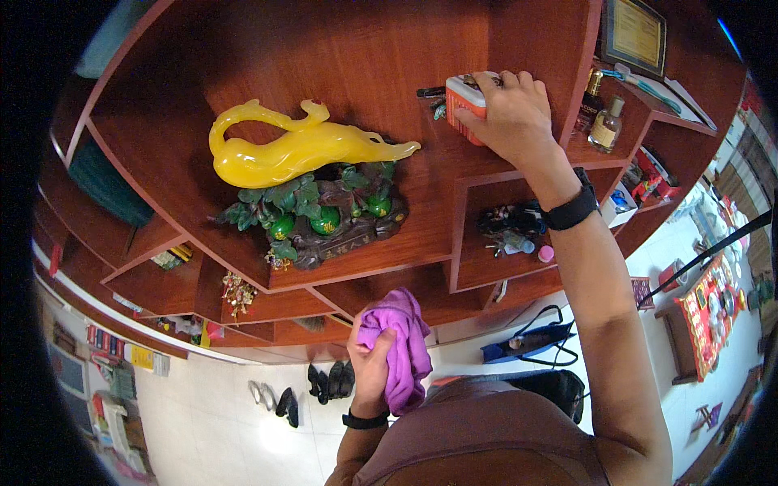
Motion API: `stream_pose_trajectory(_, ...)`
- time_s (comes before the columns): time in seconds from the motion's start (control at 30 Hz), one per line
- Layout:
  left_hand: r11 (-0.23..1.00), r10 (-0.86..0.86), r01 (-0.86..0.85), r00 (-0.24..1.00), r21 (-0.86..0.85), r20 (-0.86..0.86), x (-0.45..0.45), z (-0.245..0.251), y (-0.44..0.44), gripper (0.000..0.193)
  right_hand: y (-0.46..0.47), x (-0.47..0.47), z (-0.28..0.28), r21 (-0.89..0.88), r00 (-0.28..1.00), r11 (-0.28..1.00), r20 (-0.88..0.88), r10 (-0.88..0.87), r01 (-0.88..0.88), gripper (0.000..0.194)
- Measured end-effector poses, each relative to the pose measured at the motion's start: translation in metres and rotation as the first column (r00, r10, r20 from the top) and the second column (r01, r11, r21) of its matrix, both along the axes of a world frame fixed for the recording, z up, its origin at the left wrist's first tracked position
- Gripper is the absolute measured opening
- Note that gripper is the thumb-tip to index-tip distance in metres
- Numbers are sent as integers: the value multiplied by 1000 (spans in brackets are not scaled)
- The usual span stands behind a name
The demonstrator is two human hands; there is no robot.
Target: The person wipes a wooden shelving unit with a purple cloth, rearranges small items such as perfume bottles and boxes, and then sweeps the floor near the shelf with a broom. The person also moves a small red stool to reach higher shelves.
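Note:
My left hand (372,363) is closed around a crumpled purple cloth (406,352), below the front edge of the wooden shelf unit (425,219). Up in the large compartment, my right hand (515,115) grips an orange box with a whitish lid (465,103) from its right side. Small dark items (431,92) lie against the box's left side, partly hidden by it. To the left stands a yellow gourd-like ornament (292,152) on a dark carved base (340,243) with green leaves and round green fruits. The palm side of my right hand is hidden.
Two perfume bottles (605,124) and a framed certificate (635,33) occupy the right-hand shelves. A lower cubby holds a pile of small items (513,228). Shoes (331,383) and a dark blue bag (529,341) are on the tiled floor. A table with a red cloth (699,328) stands right.

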State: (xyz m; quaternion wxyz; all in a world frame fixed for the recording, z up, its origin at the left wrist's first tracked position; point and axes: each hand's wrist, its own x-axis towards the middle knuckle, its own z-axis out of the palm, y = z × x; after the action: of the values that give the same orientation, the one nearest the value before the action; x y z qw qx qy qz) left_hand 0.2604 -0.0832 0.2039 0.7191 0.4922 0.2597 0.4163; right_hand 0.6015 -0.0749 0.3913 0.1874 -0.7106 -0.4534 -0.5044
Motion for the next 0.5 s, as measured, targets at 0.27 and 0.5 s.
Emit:
stream_pose_trajectory(0.27, 1000, 16, -16, 1000, 21, -12, 0, 0, -2, 35, -26, -31, 3, -16, 994, 1000, -112, 3, -5, 49)
stream_pose_trajectory(0.5, 999, 5, -4, 1000, 44, -15, -1, 8, -2, 37, -32, -35, 1, 3, 956, 984, -237, 174, -179, 57)
